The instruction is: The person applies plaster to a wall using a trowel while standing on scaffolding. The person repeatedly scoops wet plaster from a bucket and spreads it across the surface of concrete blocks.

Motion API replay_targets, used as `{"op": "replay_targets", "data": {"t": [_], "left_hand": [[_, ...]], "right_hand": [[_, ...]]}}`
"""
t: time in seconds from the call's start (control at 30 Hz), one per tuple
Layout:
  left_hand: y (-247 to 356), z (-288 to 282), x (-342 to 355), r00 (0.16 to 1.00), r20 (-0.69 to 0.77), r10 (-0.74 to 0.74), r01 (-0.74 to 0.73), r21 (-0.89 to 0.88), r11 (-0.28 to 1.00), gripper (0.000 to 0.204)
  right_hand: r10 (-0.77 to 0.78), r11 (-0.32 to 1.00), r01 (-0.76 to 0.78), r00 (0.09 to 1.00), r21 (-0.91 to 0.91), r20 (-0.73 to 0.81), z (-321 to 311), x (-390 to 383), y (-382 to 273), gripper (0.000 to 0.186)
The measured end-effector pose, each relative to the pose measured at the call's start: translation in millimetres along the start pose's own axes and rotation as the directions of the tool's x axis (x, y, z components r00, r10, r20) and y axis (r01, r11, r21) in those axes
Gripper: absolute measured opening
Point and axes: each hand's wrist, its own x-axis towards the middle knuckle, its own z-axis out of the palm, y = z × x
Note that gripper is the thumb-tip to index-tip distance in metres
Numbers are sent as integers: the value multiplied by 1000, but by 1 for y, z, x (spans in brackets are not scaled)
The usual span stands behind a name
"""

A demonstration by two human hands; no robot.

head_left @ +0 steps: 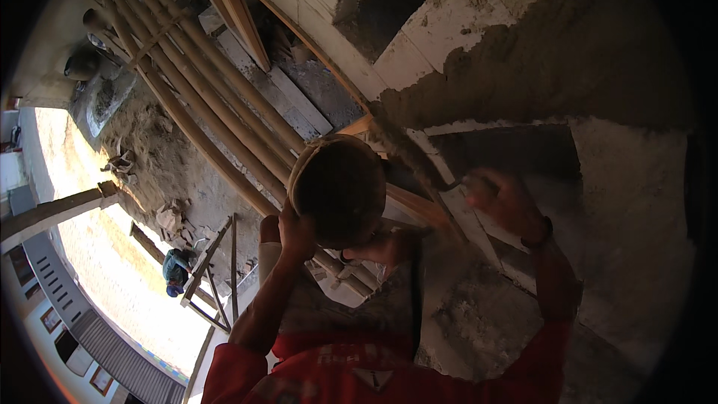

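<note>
My left hand point(298, 233) grips the rim of a round, mortar-stained bucket point(336, 191) in front of my body. The bucket's inside is dark, so I cannot tell how much it holds. Out to the right, my right hand point(502, 200) is closed around the handle of a trowel point(447, 186). Its shadowed blade points left, between the bucket and the wooden frame on the wall. Rough grey mortar point(553, 60) covers part of the block wall point(437, 26) beyond my right hand.
Long bamboo poles point(217, 105) run from beneath me to the upper left, high above the ground. A wooden frame point(299, 30) edges a wall opening. Sand point(146, 135) lies below. Another person point(177, 268) bends beside a timber trestle point(217, 277) at lower left.
</note>
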Motion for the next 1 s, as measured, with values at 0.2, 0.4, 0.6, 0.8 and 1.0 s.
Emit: {"op": "replay_targets", "data": {"t": [0.2, 0.4, 0.6, 0.8, 1.0], "left_hand": [[-9, 6, 19, 997, 38, -63, 59, 111, 992, 54], [-46, 31, 58, 988, 128, 82, -90, 55, 994, 55], [-75, 54, 97, 979, 162, 127, -139, 65, 988, 55], [-126, 72, 128, 971, 212, 115, -114, -18, 993, 55], [-158, 79, 147, 959, 237, 157, -143, -78, 987, 55]], "right_hand": [[-214, 972, 114, 787, -204, -579, -46, -71, -5, 44], [-266, 963, 260, 959, -66, -97, 59, 7, 22, 45], [-398, 681, 278, 917, -677, -24, 175, 111, 110, 31], [-506, 369, 177, 862, -912, -37, 245, 194, 143, 15], [-310, 551, 351, 928, -757, 205, 296, 243, 188, 22]]}}
